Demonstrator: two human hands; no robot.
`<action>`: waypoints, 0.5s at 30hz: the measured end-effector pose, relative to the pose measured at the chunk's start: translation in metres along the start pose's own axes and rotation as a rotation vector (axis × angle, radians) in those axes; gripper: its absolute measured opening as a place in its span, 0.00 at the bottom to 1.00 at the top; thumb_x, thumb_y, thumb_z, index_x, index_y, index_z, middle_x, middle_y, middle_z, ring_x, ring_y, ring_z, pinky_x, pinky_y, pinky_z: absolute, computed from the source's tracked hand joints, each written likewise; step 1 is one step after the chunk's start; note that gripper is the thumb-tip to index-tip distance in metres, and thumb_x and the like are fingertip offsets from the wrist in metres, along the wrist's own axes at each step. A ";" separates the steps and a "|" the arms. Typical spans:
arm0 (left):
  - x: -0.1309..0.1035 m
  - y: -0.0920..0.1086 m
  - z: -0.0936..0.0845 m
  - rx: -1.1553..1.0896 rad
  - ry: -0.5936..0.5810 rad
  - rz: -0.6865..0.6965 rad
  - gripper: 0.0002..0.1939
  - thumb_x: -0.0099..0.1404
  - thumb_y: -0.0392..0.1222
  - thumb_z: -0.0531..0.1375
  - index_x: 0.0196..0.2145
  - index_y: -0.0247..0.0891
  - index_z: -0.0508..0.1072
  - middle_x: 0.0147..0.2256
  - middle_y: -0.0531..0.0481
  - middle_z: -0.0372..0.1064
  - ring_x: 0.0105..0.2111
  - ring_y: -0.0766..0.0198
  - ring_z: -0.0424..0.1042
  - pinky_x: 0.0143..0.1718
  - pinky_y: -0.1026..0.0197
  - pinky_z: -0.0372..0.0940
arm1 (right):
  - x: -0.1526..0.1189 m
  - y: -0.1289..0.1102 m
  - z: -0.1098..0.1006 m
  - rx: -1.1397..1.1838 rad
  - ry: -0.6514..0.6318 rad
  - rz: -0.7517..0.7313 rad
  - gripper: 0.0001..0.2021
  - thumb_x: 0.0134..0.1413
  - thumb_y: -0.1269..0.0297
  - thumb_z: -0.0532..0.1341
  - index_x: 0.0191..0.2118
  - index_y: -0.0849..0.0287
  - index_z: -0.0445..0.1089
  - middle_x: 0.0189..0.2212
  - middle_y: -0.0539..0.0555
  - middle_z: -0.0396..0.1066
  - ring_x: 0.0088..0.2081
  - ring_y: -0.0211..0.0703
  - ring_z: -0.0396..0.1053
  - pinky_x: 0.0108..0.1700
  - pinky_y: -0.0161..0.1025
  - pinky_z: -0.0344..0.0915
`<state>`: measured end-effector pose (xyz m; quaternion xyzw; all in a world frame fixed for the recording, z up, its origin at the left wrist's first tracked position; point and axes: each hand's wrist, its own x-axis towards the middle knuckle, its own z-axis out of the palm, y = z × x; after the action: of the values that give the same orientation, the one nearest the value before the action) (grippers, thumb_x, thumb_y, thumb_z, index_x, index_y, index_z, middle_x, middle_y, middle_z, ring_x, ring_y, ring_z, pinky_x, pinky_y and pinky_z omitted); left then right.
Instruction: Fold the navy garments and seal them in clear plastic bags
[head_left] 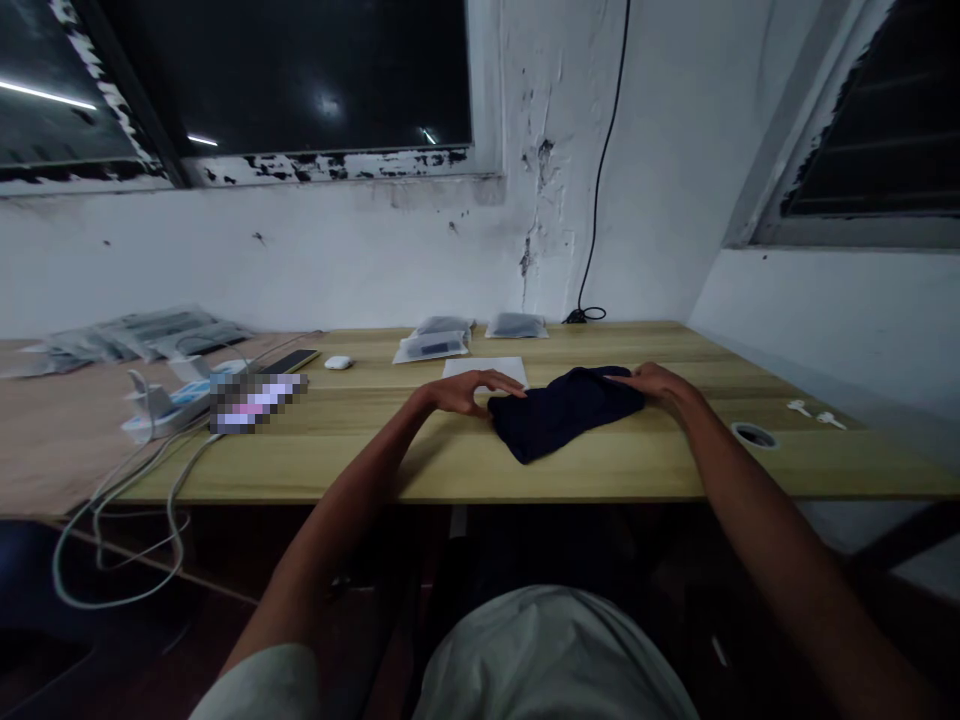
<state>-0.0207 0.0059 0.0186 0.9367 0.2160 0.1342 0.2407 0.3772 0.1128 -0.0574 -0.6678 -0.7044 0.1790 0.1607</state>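
Note:
A dark navy piece of folded cloth [562,412] lies at a slant on the wooden table, its exact kind unclear. At its left end is my left hand [463,392], with fingers stretched out and the thumb apart, the tips at the cloth's edge. My right hand [654,382] has its fingers closed on the cloth's far right corner. Part of that corner is hidden by the fingers. Just behind the cloth and my left hand, a white sheet [487,371] lies flat.
Clear packets [433,345] and another packet [516,325] lie at the back. To the left are a white power strip [161,410] with cables, a blurred-out phone [255,402], a white earbud case [338,363] and stacked packets [142,335]. Keys [816,414] lie near a round cable hole [754,436].

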 end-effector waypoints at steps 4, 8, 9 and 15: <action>-0.003 -0.025 0.011 0.171 -0.026 -0.066 0.37 0.48 0.29 0.64 0.57 0.45 0.68 0.55 0.44 0.68 0.55 0.52 0.66 0.56 0.50 0.58 | 0.000 -0.002 0.000 0.017 -0.015 -0.070 0.16 0.36 0.50 0.66 0.18 0.59 0.69 0.16 0.51 0.65 0.23 0.43 0.64 0.24 0.37 0.57; 0.009 -0.032 0.031 0.220 0.003 -0.038 0.35 0.48 0.26 0.61 0.55 0.43 0.70 0.52 0.45 0.69 0.51 0.54 0.68 0.53 0.54 0.61 | -0.006 -0.021 0.005 0.020 0.362 -0.081 0.11 0.41 0.59 0.64 0.31 0.59 0.73 0.26 0.57 0.72 0.32 0.52 0.69 0.34 0.43 0.65; 0.012 -0.030 0.035 0.229 0.021 -0.026 0.34 0.48 0.25 0.61 0.54 0.42 0.71 0.51 0.45 0.69 0.50 0.55 0.69 0.52 0.54 0.62 | -0.010 -0.030 0.007 0.027 0.487 -0.117 0.12 0.43 0.61 0.63 0.35 0.59 0.72 0.31 0.59 0.73 0.35 0.54 0.69 0.38 0.45 0.66; 0.025 -0.018 0.052 0.234 0.113 0.062 0.29 0.46 0.20 0.56 0.45 0.38 0.76 0.48 0.42 0.68 0.47 0.56 0.69 0.47 0.57 0.65 | -0.042 -0.084 0.025 -0.003 0.626 -0.669 0.13 0.46 0.71 0.60 0.41 0.57 0.69 0.49 0.62 0.67 0.54 0.61 0.60 0.57 0.57 0.56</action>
<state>0.0129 0.0113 -0.0306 0.9555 0.2146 0.1679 0.1132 0.2937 0.0659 -0.0400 -0.4257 -0.7992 -0.0940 0.4137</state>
